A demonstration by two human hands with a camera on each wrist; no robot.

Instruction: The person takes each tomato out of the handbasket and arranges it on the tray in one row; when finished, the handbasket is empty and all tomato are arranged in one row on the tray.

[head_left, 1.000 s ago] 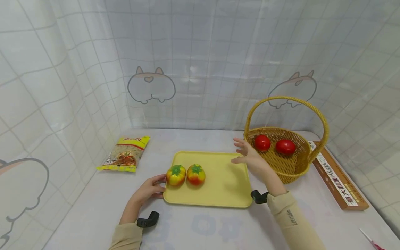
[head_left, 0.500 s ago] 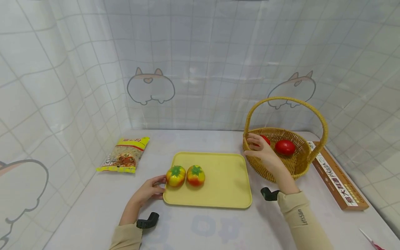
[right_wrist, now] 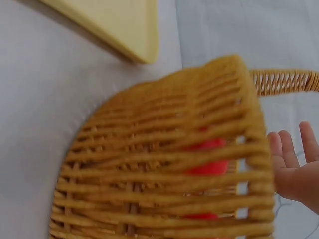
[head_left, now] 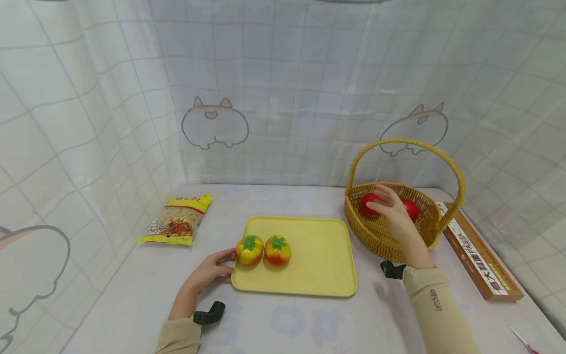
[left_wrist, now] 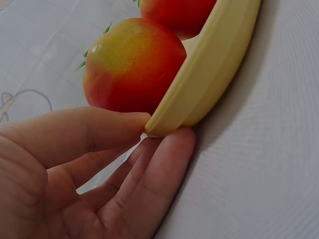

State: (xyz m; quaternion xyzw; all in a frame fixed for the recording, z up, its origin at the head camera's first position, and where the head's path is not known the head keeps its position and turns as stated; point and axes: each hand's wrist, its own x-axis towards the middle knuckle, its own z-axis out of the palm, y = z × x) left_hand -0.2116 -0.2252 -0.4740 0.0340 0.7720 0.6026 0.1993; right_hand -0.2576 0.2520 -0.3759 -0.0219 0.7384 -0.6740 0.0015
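Note:
My left hand (head_left: 212, 268) pinches the left edge of a yellow tray (head_left: 318, 255); in the left wrist view the thumb lies at the rim and the fingers sit under it. Two yellow-and-red tomatoes with green leafy tops stand on the tray, the left tomato (head_left: 249, 251) right by the fingertips and the right tomato (head_left: 277, 251) beside it. Over a wicker basket (head_left: 376, 241) my right hand (head_left: 393, 209) is held with fingers spread. It overlaps two smooth red fruits inside, the left red fruit (head_left: 367, 204) near the fingertips and the right red fruit (head_left: 412, 210) partly hidden.
The basket's tall handle (head_left: 409, 141) arches above the right hand. A long brown pasta box (head_left: 482, 255) lies right of the basket, with a thin pink-ended tool (head_left: 526, 341) nearer the front. A yellow-edged food packet (head_left: 179, 219) lies at the back left.
My right hand has moved right from above the tray's right edge, past the basket's rim, to over the red fruits. My left hand stays at the tray's edge.

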